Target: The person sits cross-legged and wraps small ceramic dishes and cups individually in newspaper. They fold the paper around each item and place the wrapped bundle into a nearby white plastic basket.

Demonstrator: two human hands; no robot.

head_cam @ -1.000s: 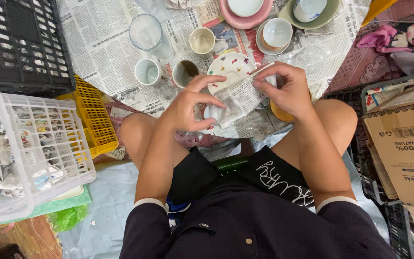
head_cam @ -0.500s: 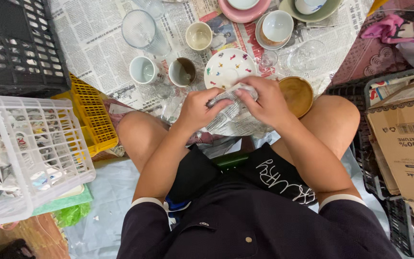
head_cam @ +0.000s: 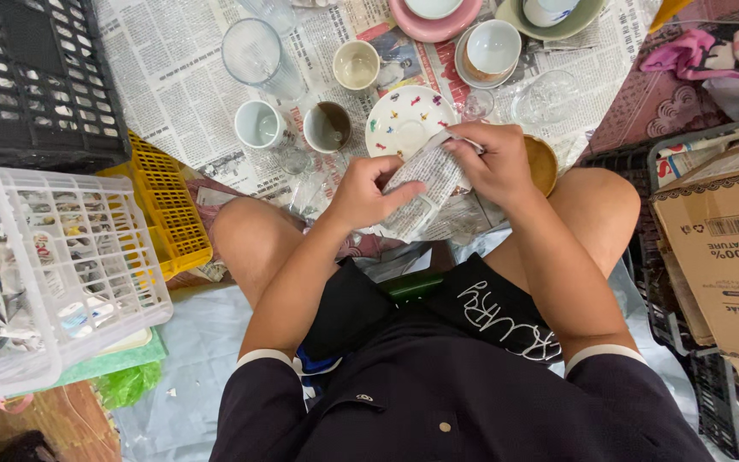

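Observation:
Both my hands hold a bundle wrapped in newspaper [head_cam: 421,195] above my knees. My left hand [head_cam: 368,190] grips its left side with the thumb on top. My right hand [head_cam: 496,162] pinches the paper's upper edge. What is inside the wrap is hidden. Just beyond the bundle lies a white saucer with small coloured marks [head_cam: 405,120]. A brown bowl [head_cam: 544,162] peeks out from behind my right hand. Two small cups [head_cam: 258,125] [head_cam: 328,128] stand to the left of the saucer on spread newspaper [head_cam: 164,77].
A white plastic basket [head_cam: 87,257] with paper-wrapped items stands at my left, next to a yellow crate [head_cam: 168,214] and a black crate [head_cam: 27,77]. Glasses [head_cam: 254,51], a beige cup [head_cam: 357,65], bowls [head_cam: 491,48] and a pink plate [head_cam: 438,19] lie further off. Cardboard boxes [head_cam: 720,248] are at right.
The wrapped bundle has been turned and lifted slightly between my hands. My right hand has shifted to pinch the paper's top edge; the brown bowl is now mostly covered by it.

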